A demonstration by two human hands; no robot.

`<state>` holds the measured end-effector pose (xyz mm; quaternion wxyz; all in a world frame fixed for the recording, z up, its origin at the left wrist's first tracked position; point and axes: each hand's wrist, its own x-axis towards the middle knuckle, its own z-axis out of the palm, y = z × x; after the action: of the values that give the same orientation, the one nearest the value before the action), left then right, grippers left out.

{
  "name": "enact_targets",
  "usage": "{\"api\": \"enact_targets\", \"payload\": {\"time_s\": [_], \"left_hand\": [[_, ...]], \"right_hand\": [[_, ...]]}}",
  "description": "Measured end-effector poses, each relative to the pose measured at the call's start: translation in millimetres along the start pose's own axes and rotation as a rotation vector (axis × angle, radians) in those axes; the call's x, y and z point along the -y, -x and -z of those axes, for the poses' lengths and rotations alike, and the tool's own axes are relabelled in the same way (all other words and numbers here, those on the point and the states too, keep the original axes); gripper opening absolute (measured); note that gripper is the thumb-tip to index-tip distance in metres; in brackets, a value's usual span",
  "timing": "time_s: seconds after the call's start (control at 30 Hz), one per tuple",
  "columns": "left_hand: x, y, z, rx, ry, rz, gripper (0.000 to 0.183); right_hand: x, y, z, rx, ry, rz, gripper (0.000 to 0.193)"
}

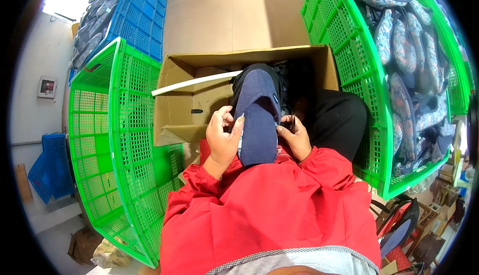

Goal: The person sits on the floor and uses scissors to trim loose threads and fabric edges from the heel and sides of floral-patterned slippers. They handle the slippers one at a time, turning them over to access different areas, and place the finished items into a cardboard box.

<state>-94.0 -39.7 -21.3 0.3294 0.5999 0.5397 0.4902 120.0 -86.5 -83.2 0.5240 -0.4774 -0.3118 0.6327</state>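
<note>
A navy blue slipper (258, 125) lies lengthwise over my knee, its toe pointing away and its insole facing up. My left hand (223, 136) pinches the slipper's left edge between thumb and fingers, about where the upper meets the sole. On the opposite edge, my right hand (296, 138) is closed with thumb and forefinger against the slipper's side. Something thin and dark shows between the right fingers, too small to make out. The slipper's underside is hidden.
An open cardboard box (187, 100) stands before me, a white strip (197, 82) across it. Green crates (117, 140) and a blue crate (144, 15) flank the left. At right, a green crate (357, 70) holds several floral slippers (403, 45).
</note>
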Motion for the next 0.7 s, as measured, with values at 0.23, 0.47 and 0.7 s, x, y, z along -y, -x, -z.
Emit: {"api": "enact_targets", "payload": {"time_s": [0.23, 0.47, 0.7], "left_hand": [[-18.7, -41.7, -2.6, 0.059, -0.306, -0.416, 0.031], [-19.9, -46.5, -0.8, -0.027, -0.296, -0.53, 0.01], [3.3, -55.2, 17.2, -0.114, -0.219, -0.3, 0.007]], "right_hand": [[-8.5, -4.2, 2.2, 0.025, -0.041, -0.004, 0.021], [-6.2, -4.0, 2.9, 0.027, -0.064, -0.026, 0.019], [-1.2, -3.2, 2.5, 0.033, -0.058, -0.059, 0.019]]}}
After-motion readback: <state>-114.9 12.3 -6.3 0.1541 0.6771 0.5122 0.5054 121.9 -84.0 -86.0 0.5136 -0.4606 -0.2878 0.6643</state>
